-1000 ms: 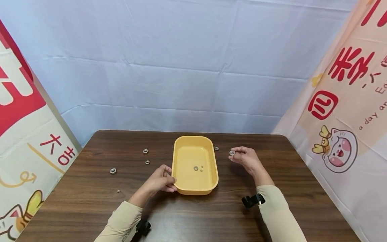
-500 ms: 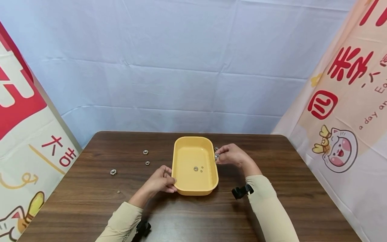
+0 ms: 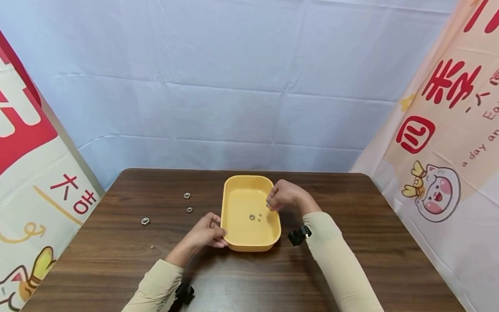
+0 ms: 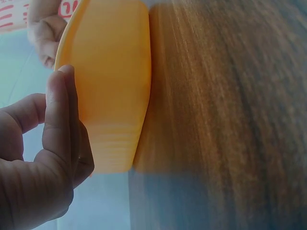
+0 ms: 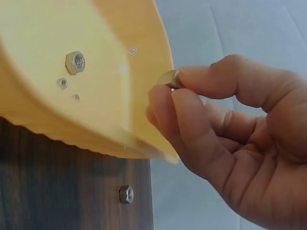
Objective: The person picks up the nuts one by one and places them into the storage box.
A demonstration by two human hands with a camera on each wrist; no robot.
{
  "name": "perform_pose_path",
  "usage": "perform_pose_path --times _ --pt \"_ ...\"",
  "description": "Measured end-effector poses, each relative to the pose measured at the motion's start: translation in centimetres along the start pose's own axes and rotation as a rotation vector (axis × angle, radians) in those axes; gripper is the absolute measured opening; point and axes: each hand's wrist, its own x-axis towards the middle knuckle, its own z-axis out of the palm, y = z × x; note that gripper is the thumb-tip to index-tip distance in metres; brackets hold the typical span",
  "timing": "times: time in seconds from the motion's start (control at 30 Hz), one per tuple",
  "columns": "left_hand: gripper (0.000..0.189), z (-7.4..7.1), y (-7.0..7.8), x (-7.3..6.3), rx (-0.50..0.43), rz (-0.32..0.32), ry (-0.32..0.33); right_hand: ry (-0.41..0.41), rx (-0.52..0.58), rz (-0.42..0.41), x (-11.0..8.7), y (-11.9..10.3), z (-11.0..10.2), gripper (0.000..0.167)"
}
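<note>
My left hand grips the near left side of a yellow plastic tray, its fingers against the outer wall. Between thumb and fingers, my right hand pinches a metal hex nut, held over the tray's right rim with the fingertips just inside. On the tray floor lie a larger hex nut and two tiny nuts, one of them a small nut beside the larger. Another nut sits on the table outside the tray; in the head view the right hand hides it.
Left of the tray, loose nuts of different sizes lie on the dark wooden table: a large nut, a medium nut, a smaller nut and a tiny nut. A pale cloth hangs behind the table.
My right hand has moved left with the pinched nut, from the table right of the tray to over its right rim. The left hand and tray have stayed put.
</note>
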Motion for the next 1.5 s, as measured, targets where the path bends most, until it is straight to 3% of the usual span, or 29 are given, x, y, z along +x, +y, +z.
perform_pose_path --times 0.07,0.3,0.53,0.7,0.87,1.0,1.07,1.17,1.27,1.5 --pt "0.04 -0.1 0.0 -0.1 0.0 -0.001 0.006 -0.032 -0.075 -0.027 0.6 -0.7 0.3 0.004" --pt "0.041 -0.4 -0.3 -0.1 -0.002 -0.005 0.009 -0.168 -0.492 -0.14 2.2 -3.0 1.9 0.038" --pt "0.041 -0.4 -0.3 -0.2 -0.005 -0.007 0.007 -0.148 -0.677 -0.029 3.7 -4.2 3.8 0.047" --pt "0.042 -0.4 -0.3 -0.2 -0.004 -0.015 0.007 -0.124 -0.688 0.014 4.3 -4.2 4.2 0.048" --pt "0.041 -0.3 -0.2 -0.2 -0.004 -0.018 0.013 -0.107 -0.623 -0.015 3.9 -4.5 4.0 0.044" --pt "0.041 -0.3 -0.1 -0.3 0.001 -0.015 0.015 -0.104 -0.639 -0.04 3.4 -4.9 4.0 0.041" --pt "0.041 -0.3 0.0 -0.3 0.001 -0.015 0.01 -0.097 -0.663 -0.043 2.9 -5.3 3.9 0.034" --pt "0.041 -0.2 0.0 -0.3 -0.003 -0.019 0.004 -0.094 -0.694 -0.053 2.1 -5.9 3.9 0.003" --pt "0.04 0.0 0.2 -0.3 -0.001 -0.018 0.014 -0.089 -0.711 -0.089 1.3 -6.4 3.8 0.035" --pt "0.037 0.4 0.4 -0.4 -0.006 -0.008 0.017 -0.038 -0.643 -0.106 -0.5 -5.6 3.5 0.036"
